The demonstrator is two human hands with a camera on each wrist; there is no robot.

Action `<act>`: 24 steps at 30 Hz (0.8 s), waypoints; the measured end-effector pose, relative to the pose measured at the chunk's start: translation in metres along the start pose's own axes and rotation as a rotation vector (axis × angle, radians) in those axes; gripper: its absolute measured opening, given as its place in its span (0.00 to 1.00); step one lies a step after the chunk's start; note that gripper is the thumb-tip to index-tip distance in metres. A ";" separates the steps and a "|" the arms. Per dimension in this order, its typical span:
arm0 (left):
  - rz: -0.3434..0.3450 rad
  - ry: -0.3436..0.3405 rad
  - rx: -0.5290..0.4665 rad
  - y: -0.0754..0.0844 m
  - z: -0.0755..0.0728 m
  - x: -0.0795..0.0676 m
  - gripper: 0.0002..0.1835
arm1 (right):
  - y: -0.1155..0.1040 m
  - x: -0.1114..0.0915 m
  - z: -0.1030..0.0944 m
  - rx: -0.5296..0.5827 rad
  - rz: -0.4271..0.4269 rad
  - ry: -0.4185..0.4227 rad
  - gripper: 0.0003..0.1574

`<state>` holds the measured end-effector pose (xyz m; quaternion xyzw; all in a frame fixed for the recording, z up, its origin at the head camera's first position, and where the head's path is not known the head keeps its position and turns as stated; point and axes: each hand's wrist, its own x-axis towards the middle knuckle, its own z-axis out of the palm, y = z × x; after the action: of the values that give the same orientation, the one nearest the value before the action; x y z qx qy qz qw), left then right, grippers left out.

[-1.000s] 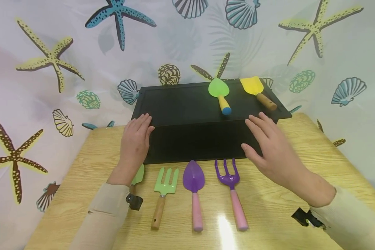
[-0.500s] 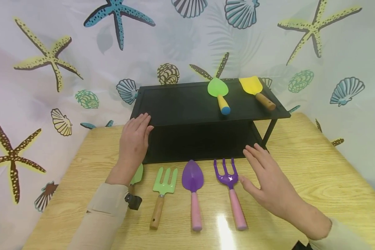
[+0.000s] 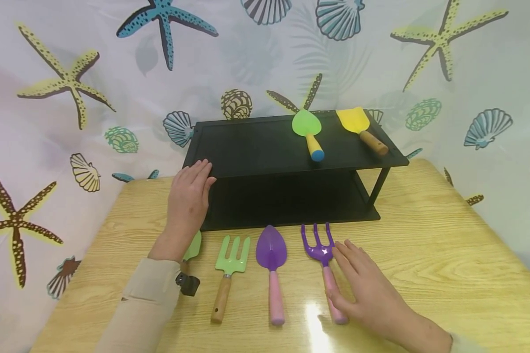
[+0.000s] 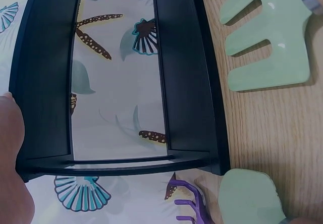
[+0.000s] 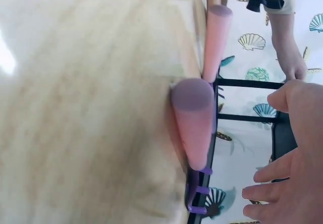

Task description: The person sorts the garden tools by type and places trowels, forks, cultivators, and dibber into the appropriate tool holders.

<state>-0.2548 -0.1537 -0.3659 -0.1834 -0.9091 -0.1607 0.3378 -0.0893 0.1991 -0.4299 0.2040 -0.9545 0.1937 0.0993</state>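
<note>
The purple fork [image 3: 321,255] lies flat on the counter [image 3: 446,260] toward its near edge, long axis running near to far, tines pointing at the black shelf rack [image 3: 287,171] and pink handle toward the person. The right hand [image 3: 371,294] rests over that handle with fingers straight and relaxed, thumb beside the shaft, not closed on it; the left hand [image 3: 189,203] lies flat, fingers extended, against the rack's near-left corner. Left of the fork, in a row, lie a purple trowel [image 3: 271,269] and a green fork [image 3: 228,274]; no writing is legible.
</note>
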 end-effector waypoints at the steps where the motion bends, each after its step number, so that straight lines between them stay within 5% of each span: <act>1: -0.002 -0.001 0.002 0.000 0.000 0.000 0.22 | 0.000 -0.001 0.003 -0.010 -0.013 0.002 0.47; 16: -0.003 0.008 -0.006 -0.002 0.000 0.000 0.22 | -0.010 -0.006 0.025 -0.090 -0.095 -0.108 0.63; 24: 0.005 0.022 -0.017 -0.002 0.000 -0.001 0.22 | -0.010 -0.006 0.029 -0.123 -0.112 -0.181 0.59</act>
<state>-0.2549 -0.1553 -0.3664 -0.1870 -0.9033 -0.1697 0.3468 -0.0828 0.1805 -0.4541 0.2670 -0.9568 0.1096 0.0359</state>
